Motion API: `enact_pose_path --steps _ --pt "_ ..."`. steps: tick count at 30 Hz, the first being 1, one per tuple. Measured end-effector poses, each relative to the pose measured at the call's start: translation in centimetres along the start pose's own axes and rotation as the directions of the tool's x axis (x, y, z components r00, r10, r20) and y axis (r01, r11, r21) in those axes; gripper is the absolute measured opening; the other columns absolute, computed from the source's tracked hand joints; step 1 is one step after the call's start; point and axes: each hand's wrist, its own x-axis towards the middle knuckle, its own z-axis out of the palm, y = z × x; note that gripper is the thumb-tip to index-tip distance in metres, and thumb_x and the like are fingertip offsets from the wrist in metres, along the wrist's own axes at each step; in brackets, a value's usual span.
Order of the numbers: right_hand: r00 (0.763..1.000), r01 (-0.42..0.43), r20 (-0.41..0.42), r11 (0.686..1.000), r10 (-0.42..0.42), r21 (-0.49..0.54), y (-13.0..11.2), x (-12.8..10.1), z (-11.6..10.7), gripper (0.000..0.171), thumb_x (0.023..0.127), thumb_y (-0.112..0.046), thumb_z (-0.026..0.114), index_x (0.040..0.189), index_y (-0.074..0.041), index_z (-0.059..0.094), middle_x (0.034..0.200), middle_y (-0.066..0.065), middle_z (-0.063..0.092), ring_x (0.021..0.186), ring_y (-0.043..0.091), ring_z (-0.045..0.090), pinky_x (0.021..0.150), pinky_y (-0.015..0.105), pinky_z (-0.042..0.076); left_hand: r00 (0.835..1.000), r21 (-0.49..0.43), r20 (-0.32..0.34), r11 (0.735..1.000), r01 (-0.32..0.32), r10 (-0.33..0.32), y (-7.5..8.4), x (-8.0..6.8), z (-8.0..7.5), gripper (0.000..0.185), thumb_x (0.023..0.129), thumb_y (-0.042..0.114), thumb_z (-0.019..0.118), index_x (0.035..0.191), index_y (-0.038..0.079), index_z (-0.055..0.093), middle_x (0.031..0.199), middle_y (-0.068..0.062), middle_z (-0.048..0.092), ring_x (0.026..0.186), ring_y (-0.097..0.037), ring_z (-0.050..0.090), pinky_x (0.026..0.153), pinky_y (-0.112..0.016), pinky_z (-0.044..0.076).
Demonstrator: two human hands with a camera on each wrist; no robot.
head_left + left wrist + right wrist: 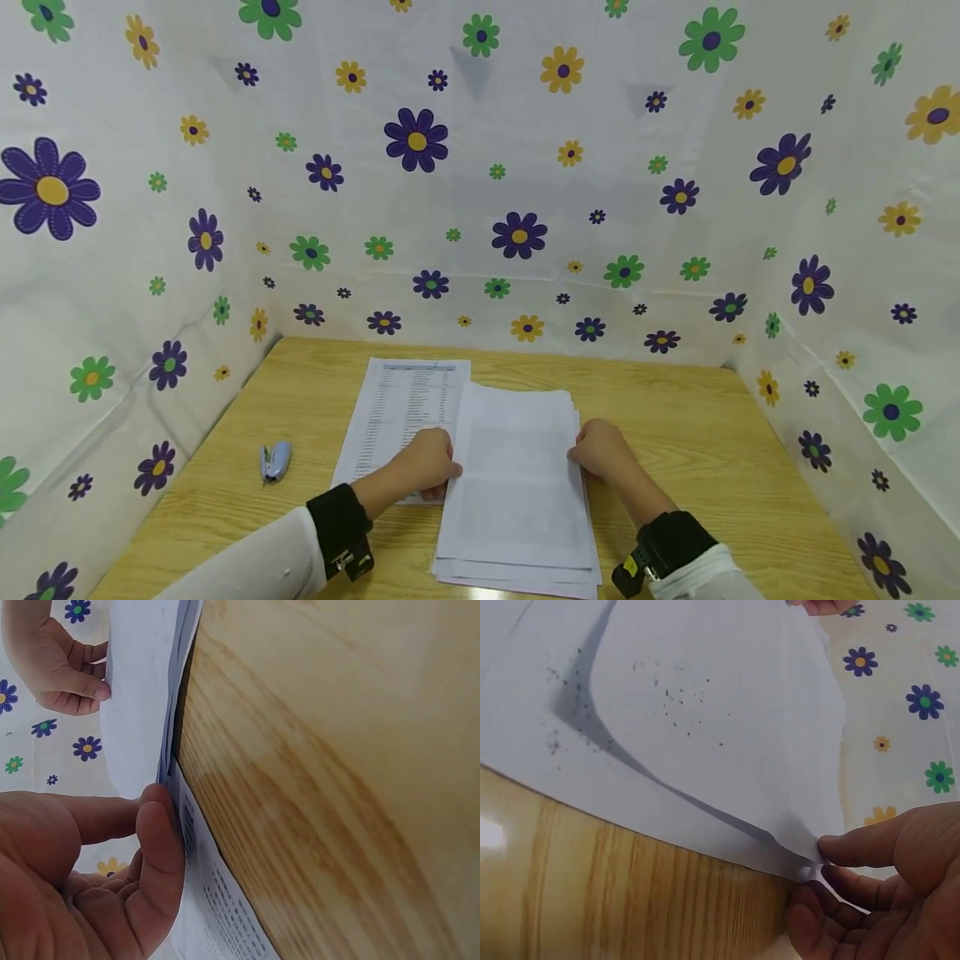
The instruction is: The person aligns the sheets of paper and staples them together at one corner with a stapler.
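A loose stack of white paper sheets [517, 483] lies on the table before me, its lower edges uneven. My left hand [429, 460] pinches the stack's left edge between thumb and fingertip; the left wrist view shows the paper edges [166, 742] at those fingertips. On the opposite side my right hand [602, 450] pinches the right edge of a top sheet [727, 727], which bows up from the sheet beneath in the right wrist view. Under my left hand and partly beneath the stack lies a sheet printed with a table of text [408, 400].
A small light-blue stapler [276, 461] lies on the wooden table [660, 400] at the left. White cloth with printed flowers [465, 200] stands around the table's back and both sides.
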Motion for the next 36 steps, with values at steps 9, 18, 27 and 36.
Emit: enact_pose_path --steps 9,18,27,36 --pt "0.999 -0.033 -0.031 0.998 0.032 -0.053 -0.4 0.1 0.3 0.02 0.079 -0.006 0.07 0.066 -0.006 0.056 0.065 0.006 0.056 0.054 0.017 0.053 0.047 0.025 0.04 1.0 0.094 -0.013 0.995 0.018 -0.017 0.1 0.1 0.2 0.028 0.09 0.016 0.076 0.074 0.005 0.056 0.049 -0.006 0.061 0.038 -0.014 0.06 0.04 -0.026 0.051" --pt "0.996 -0.088 -0.031 0.994 0.087 -0.064 -0.5 0.4 0.1 0.015 0.082 -0.009 0.071 0.082 0.001 0.059 0.074 0.011 0.06 0.058 0.02 0.058 0.048 0.026 0.044 0.999 0.114 -0.014 0.993 0.035 -0.034 0.9 0.0 0.7 0.028 0.092 0.016 0.075 0.074 0.005 0.056 0.049 -0.006 0.062 0.039 -0.015 0.06 0.039 -0.025 0.049" --pt "0.992 -0.129 -0.019 0.99 0.129 -0.052 -1.2 -0.2 -0.4 0.029 0.087 -0.012 0.072 0.102 0.01 0.06 0.08 0.014 0.06 0.063 0.024 0.06 0.051 0.027 0.048 1.0 0.079 -0.007 0.997 0.022 -0.021 1.5 -0.3 0.6 0.028 0.091 0.016 0.074 0.072 0.004 0.058 0.051 -0.008 0.063 0.04 -0.016 0.062 0.041 -0.027 0.052" --pt "0.989 -0.145 -0.013 0.987 0.144 -0.066 -1.1 0.0 -0.7 0.032 0.092 -0.017 0.068 0.105 0.011 0.06 0.079 0.015 0.06 0.062 0.024 0.06 0.05 0.028 0.047 1.0 0.037 0.025 0.999 0.014 -0.015 2.3 -0.7 0.3 0.029 0.092 0.018 0.074 0.072 0.003 0.058 0.054 -0.011 0.064 0.043 -0.018 0.063 0.042 -0.029 0.054"
